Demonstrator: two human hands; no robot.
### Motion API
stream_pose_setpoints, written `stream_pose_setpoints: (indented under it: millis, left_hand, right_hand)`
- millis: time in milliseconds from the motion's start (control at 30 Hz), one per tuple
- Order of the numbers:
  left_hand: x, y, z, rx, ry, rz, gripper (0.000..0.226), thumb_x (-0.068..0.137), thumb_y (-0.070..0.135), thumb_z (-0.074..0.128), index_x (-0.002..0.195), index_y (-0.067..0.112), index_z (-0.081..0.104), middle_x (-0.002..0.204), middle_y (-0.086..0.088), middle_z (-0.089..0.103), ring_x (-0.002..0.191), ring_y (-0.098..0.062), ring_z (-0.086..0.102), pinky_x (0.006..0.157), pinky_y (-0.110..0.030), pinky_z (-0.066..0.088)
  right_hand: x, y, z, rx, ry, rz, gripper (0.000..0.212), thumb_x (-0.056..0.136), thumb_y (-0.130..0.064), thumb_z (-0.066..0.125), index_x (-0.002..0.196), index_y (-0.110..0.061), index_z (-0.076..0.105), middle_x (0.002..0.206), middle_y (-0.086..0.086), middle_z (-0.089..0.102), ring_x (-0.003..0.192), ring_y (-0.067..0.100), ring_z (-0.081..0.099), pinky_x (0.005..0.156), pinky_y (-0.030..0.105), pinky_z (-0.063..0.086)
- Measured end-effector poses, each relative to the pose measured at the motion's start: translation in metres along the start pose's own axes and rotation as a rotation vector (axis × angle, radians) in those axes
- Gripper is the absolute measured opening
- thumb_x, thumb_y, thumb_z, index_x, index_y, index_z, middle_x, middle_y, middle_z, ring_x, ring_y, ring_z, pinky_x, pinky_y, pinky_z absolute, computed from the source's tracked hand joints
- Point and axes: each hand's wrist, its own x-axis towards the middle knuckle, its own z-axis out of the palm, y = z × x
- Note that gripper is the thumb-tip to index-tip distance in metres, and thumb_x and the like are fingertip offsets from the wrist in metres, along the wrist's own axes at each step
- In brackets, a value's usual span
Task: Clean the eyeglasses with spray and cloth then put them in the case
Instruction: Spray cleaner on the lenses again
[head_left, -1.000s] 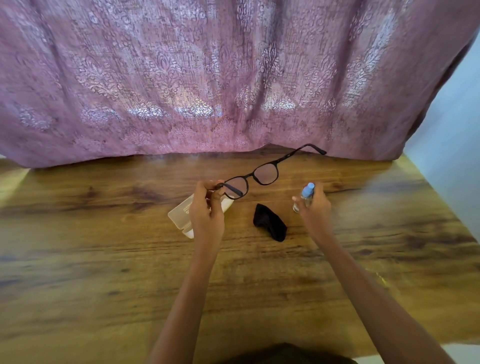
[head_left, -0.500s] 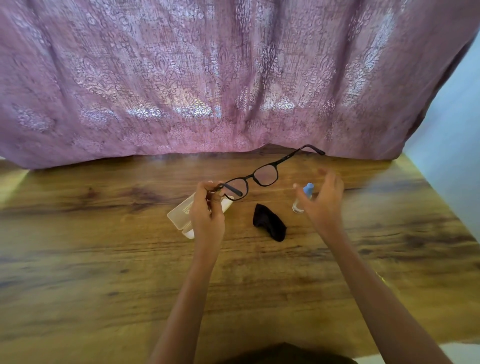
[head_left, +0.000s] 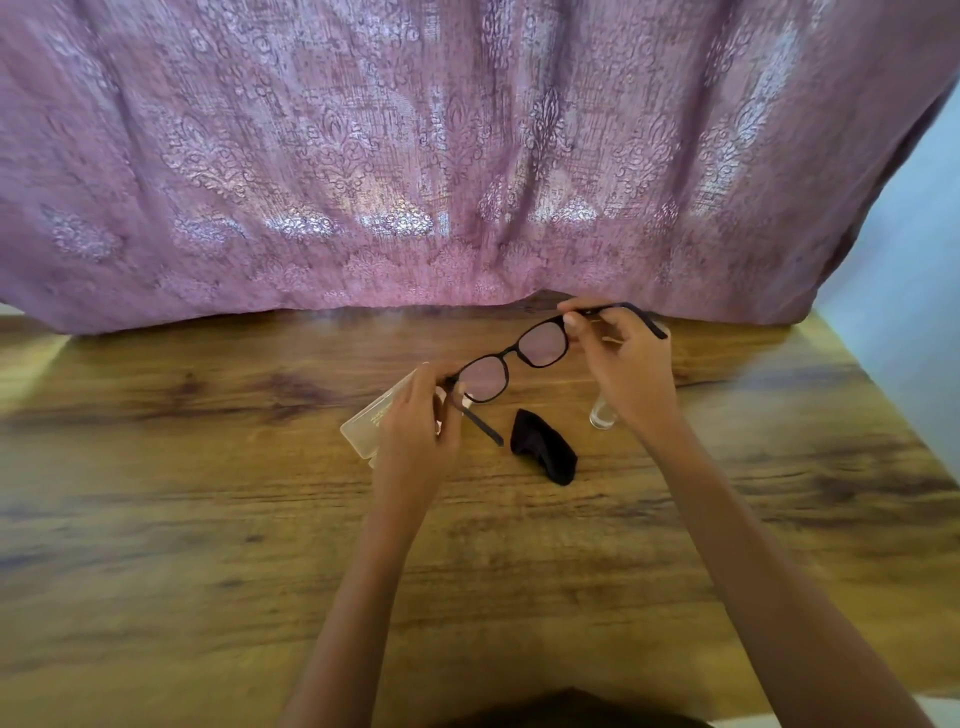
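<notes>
Wooden table (head_left: 208, 519), mauve patterned curtain (head_left: 363, 156) behind. Item: black-framed eyeglasses (head_left: 511, 352), 1 pair, held above the table, temples unfolded. Left hand (head_left: 415, 431): fingers pinched on the frame's near hinge. Right hand (head_left: 628, 364): thumb and fingers clamped on the far temple beside the lens. Below: black cloth (head_left: 545, 452), crumpled; clear spray bottle (head_left: 602, 415), upright, partly hidden by the right hand; pale case (head_left: 374, 421) under the left hand.

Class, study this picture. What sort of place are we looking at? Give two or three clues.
Most likely a room in a home: a wooden table stands against a pink patterned curtain with light showing through it, and a pale wall shows on the right.
</notes>
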Motion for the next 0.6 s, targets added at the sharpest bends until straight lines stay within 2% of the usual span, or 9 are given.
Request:
stream_pose_setpoints:
  millis: [67, 167, 233, 333, 400, 467, 533, 600]
  left_hand:
    - [0.001, 0.001, -0.006, 0.123, -0.044, 0.046, 0.020, 0.091, 0.007, 0.061, 0.106, 0.017, 0.054, 0.085, 0.014, 0.056, 0.069, -0.006, 0.050, 0.063, -0.007, 0.036]
    - [0.004, 0.004, -0.010, 0.299, -0.075, 0.064, 0.006, 0.094, 0.012, 0.059, 0.099, 0.011, 0.057, 0.079, 0.003, 0.064, 0.062, -0.008, 0.047, 0.050, -0.016, 0.027]
    - [0.008, 0.005, -0.013, 0.381, -0.090, 0.059, 0.006, 0.096, 0.016, 0.057, 0.095, 0.010, 0.058, 0.072, 0.000, 0.064, 0.054, -0.005, 0.038, 0.044, -0.014, 0.020]
    - [0.013, 0.005, -0.017, 0.411, -0.172, 0.038, 0.011, 0.096, 0.021, 0.049, 0.094, 0.013, 0.055, 0.065, 0.005, 0.055, 0.044, -0.001, 0.029, 0.042, -0.014, 0.015]
    - [0.015, 0.006, -0.019, 0.388, -0.201, 0.034, 0.014, 0.097, 0.023, 0.044, 0.089, 0.016, 0.053, 0.057, 0.014, 0.044, 0.041, 0.001, 0.033, 0.040, -0.014, 0.017]
    - [0.016, 0.007, -0.018, 0.344, -0.160, 0.021, 0.019, 0.098, 0.025, 0.043, 0.080, 0.022, 0.049, 0.048, 0.015, 0.036, 0.037, -0.001, 0.036, 0.037, -0.015, 0.021]
    - [0.015, 0.008, -0.016, 0.293, -0.121, -0.029, 0.026, 0.100, 0.027, 0.042, 0.079, 0.019, 0.056, 0.047, 0.012, 0.037, 0.038, -0.003, 0.039, 0.040, -0.017, 0.030]
    - [0.014, 0.008, -0.012, 0.282, -0.099, -0.070, 0.028, 0.100, 0.024, 0.042, 0.085, 0.014, 0.062, 0.047, 0.011, 0.038, 0.039, -0.005, 0.038, 0.042, -0.018, 0.031]
  right_hand:
    - [0.001, 0.000, 0.000, 0.030, -0.002, -0.001, 0.016, 0.094, -0.019, 0.064, 0.104, -0.008, 0.073, 0.099, -0.001, 0.074, 0.088, 0.005, 0.069, 0.079, 0.020, 0.056]
    - [0.003, -0.002, 0.001, 0.029, -0.010, -0.021, 0.017, 0.094, -0.016, 0.064, 0.104, -0.006, 0.072, 0.098, 0.000, 0.073, 0.086, 0.007, 0.069, 0.078, 0.028, 0.059]
    - [0.005, -0.004, 0.001, 0.032, -0.004, -0.035, 0.015, 0.093, -0.014, 0.065, 0.103, -0.005, 0.072, 0.097, 0.000, 0.074, 0.085, 0.010, 0.070, 0.077, 0.033, 0.059]
    - [0.008, -0.007, 0.003, -0.028, -0.005, -0.071, 0.014, 0.092, -0.014, 0.066, 0.101, -0.005, 0.073, 0.096, 0.002, 0.073, 0.084, 0.011, 0.070, 0.077, 0.035, 0.059]
    - [0.010, -0.007, 0.004, -0.064, -0.026, -0.060, 0.016, 0.092, -0.018, 0.067, 0.103, -0.010, 0.073, 0.096, -0.001, 0.074, 0.086, 0.008, 0.069, 0.078, 0.027, 0.058]
    - [0.011, -0.007, 0.005, -0.075, -0.036, 0.003, 0.020, 0.092, -0.023, 0.067, 0.108, -0.012, 0.072, 0.096, -0.005, 0.073, 0.087, 0.002, 0.068, 0.078, 0.014, 0.053]
    - [0.010, -0.006, 0.006, -0.061, -0.035, 0.058, 0.021, 0.093, -0.023, 0.066, 0.111, -0.013, 0.070, 0.094, -0.011, 0.071, 0.087, -0.003, 0.067, 0.076, 0.008, 0.049]
    - [0.003, -0.001, 0.007, -0.017, -0.036, 0.121, 0.021, 0.094, -0.022, 0.063, 0.114, -0.016, 0.067, 0.090, -0.015, 0.071, 0.080, -0.005, 0.068, 0.072, 0.007, 0.050]
